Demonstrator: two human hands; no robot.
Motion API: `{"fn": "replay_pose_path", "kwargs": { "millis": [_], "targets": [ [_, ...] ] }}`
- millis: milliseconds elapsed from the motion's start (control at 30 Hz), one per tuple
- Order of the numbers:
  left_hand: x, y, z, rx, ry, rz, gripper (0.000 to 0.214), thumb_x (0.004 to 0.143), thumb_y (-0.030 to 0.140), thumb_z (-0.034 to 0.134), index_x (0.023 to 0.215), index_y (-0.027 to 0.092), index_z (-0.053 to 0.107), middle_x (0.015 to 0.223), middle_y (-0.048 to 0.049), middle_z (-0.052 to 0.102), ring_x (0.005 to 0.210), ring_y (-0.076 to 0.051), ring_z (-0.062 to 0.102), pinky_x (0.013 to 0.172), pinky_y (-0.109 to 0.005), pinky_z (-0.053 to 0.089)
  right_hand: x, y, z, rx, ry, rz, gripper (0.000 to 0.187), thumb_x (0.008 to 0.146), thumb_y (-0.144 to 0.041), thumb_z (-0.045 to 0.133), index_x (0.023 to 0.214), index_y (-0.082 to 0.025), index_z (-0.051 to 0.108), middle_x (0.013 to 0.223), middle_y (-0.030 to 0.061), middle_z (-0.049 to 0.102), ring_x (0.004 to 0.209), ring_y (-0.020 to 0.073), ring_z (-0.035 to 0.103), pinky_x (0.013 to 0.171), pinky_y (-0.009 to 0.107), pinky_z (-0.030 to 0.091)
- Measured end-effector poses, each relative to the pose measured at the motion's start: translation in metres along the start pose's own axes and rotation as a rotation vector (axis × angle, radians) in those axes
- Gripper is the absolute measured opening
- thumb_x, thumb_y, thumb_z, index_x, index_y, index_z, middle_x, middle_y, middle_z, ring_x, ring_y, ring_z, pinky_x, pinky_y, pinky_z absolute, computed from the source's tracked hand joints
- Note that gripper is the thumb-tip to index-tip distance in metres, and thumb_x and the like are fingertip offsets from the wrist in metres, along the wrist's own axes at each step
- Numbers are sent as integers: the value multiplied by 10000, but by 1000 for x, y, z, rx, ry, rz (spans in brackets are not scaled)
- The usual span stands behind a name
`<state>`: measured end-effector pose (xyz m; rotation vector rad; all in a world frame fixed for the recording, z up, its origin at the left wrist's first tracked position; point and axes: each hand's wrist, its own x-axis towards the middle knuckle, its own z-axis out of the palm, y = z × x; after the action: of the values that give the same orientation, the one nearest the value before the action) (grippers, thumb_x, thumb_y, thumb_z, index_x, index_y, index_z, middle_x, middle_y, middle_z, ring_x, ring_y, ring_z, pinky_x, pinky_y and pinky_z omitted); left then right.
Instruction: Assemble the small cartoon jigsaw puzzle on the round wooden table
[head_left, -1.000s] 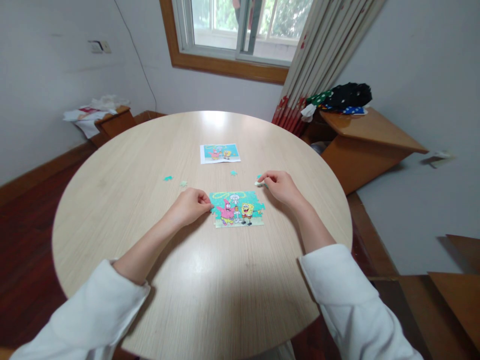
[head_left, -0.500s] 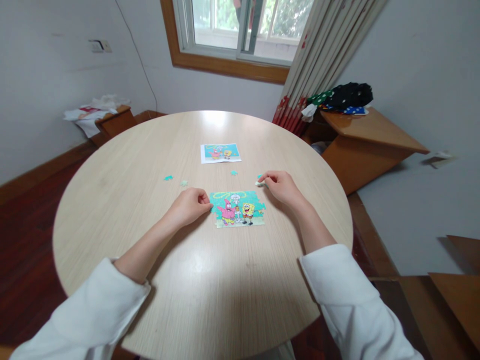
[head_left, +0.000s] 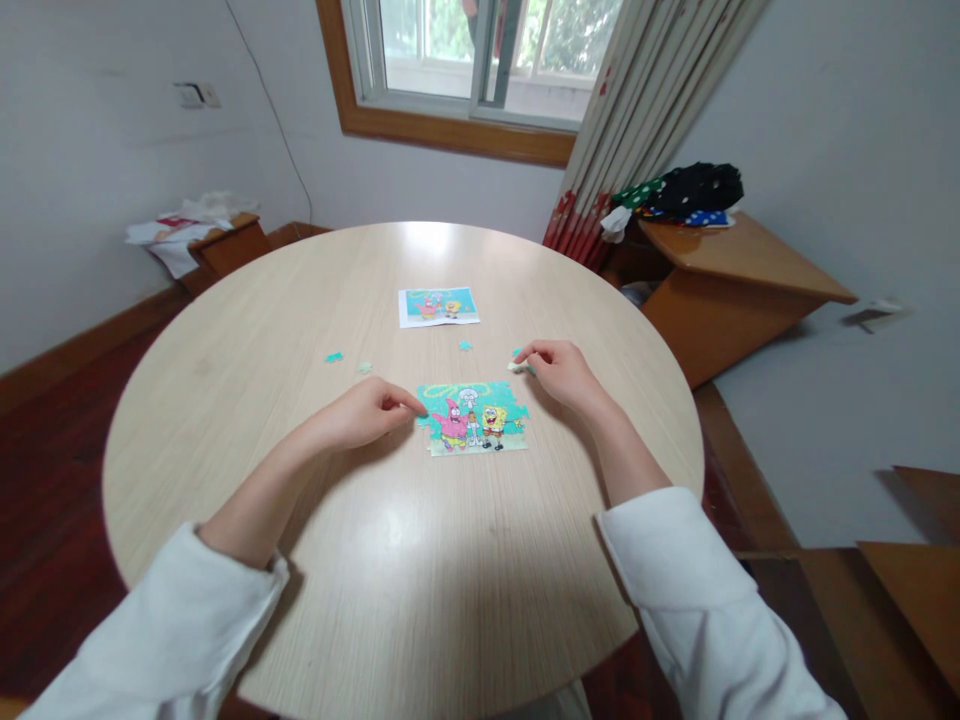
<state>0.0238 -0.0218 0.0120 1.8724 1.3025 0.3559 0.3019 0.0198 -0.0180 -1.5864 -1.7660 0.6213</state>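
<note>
A mostly joined jigsaw puzzle (head_left: 480, 415) of cartoon figures lies flat on the table, with gaps along its left and right edges. My left hand (head_left: 367, 412) is at its left side. The index finger is stretched out onto a turquoise piece at that edge, and the other fingers are loosely bent. Beyond the puzzle's upper right corner, my right hand (head_left: 561, 372) has its thumb and index finger at a pale jigsaw piece (head_left: 514, 368). A turquoise piece (head_left: 517, 352) lies just behind those fingertips, partly covered.
Loose pieces lie behind the puzzle: a turquoise one (head_left: 334, 357), a pale one (head_left: 365, 368) and another turquoise one (head_left: 466, 346). Farther back is a printed reference picture (head_left: 439, 307). The round wooden table (head_left: 420, 580) stands near a window and curtain.
My left hand has gone from a pinch at the puzzle's left edge to a stretched index finger, and its wrist has shifted slightly left. My right hand stays almost still.
</note>
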Motion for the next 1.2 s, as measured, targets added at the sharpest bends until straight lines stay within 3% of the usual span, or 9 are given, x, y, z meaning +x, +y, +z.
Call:
{"fn": "replay_pose_path", "kwargs": {
  "millis": [133,267,533,933,1000,1200],
  "targets": [
    [-7,3,-4,66,-139,-84,463,695,243,442,1061,150,709,387,52,435,405,-106,352,478,-244,291,-1,-2,-1,-2,-2,6,261,734,-157,429,722,-132,689,659,42,629,584,127,486,595,262,340],
    [-9,3,-8,49,-216,-120,527,693,261,445,1165,170,661,386,50,460,401,-113,364,478,-251,304,-1,-2,-1,-2,-6,3,253,738,-154,435,718,-135,686,659,43,628,585,129,487,602,267,346],
    [-10,1,-9,0,-248,-126,564,641,245,466,1165,167,661,359,68,415,383,-109,328,470,-251,277,0,1,0,4,-14,6,244,742,-160,450,721,-140,692,683,50,650,613,138,515,618,271,358],
    [-10,1,-7,31,-259,-116,505,683,249,439,1119,185,685,346,65,391,384,-113,329,467,-251,278,-1,0,1,-5,-24,-2,246,732,-156,436,720,-148,682,675,40,643,616,142,522,615,269,363],
    [-8,1,-5,33,-226,-140,485,692,249,438,1097,168,693,356,61,398,395,-115,337,483,-257,288,-1,1,1,-9,-25,-3,245,732,-162,437,722,-151,681,677,40,646,613,140,522,613,268,363],
    [4,-3,3,38,112,-67,278,696,255,506,835,126,709,469,36,443,468,-109,359,517,-263,283,-1,0,1,-11,-19,-12,248,731,-162,433,720,-149,680,663,36,640,591,131,505,592,258,351]
  ]
}}
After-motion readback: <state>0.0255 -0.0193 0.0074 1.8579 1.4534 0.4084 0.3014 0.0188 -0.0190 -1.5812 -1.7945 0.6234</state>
